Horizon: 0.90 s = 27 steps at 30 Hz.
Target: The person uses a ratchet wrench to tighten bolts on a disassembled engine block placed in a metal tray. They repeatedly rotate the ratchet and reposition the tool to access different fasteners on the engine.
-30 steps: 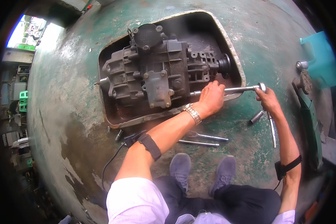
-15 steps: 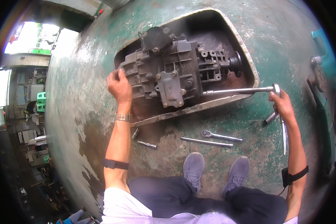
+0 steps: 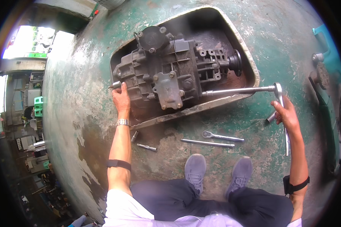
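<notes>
A dark grey gearbox [image 3: 185, 56] lies in a metal tray [image 3: 189, 112] on the floor. My left hand [image 3: 121, 102] is closed against its left end, beside the short shaft [image 3: 114, 85] that sticks out there; some fingertips are hidden. A long extension bar [image 3: 235, 91] runs from the lower side of the gearbox to the head of a ratchet wrench [image 3: 278, 92], right of the tray. My right hand [image 3: 288, 113] has its fingers curled loosely round the ratchet handle just below the head. The far end of the bar is hidden at the gearbox.
On the floor before my shoes lie a second ratchet [image 3: 223, 137], a long bar [image 3: 207, 143], a short extension [image 3: 147, 147] and a small socket [image 3: 135, 136]. A metal tube [image 3: 270, 117] lies beside my right hand. Green equipment [image 3: 326, 113] stands at the right.
My left hand has moved down along the gearbox's end, baring the shaft. My right hand has slid from the ratchet's head down onto its handle, with looser fingers. The view has shifted slightly.
</notes>
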Each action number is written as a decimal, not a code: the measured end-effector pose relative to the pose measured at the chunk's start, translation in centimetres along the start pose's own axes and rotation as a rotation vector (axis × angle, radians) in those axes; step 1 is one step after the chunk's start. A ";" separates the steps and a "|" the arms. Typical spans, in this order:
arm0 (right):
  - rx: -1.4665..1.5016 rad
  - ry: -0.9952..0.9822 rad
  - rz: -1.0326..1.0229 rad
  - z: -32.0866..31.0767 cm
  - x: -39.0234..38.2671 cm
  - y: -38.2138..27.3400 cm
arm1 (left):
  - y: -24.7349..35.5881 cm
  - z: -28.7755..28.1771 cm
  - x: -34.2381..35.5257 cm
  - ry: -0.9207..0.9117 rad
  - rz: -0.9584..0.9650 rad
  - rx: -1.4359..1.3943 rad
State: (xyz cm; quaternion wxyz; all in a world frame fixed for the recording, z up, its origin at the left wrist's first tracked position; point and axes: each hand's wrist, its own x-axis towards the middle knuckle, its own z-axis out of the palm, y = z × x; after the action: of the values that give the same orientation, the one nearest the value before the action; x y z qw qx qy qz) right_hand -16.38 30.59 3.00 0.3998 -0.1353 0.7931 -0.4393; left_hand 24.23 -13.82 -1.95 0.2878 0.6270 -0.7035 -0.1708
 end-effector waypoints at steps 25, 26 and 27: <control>0.016 0.037 -0.019 0.0 -4.8 0.4 | -2.4 0.1 5.1 -0.222 0.096 -0.196; 0.016 0.047 -0.027 0.1 -4.7 0.4 | -2.4 0.2 5.4 -0.244 0.091 -0.169; 0.001 0.052 -0.020 0.0 -4.6 0.3 | -2.4 0.4 5.6 -0.279 0.089 -0.148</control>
State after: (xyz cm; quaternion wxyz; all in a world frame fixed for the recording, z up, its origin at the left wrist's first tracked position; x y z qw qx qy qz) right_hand -13.42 33.36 5.17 0.3746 -0.1316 0.8016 -0.4470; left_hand 25.63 -19.71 -2.60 0.2402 0.5425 -0.7491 -0.2945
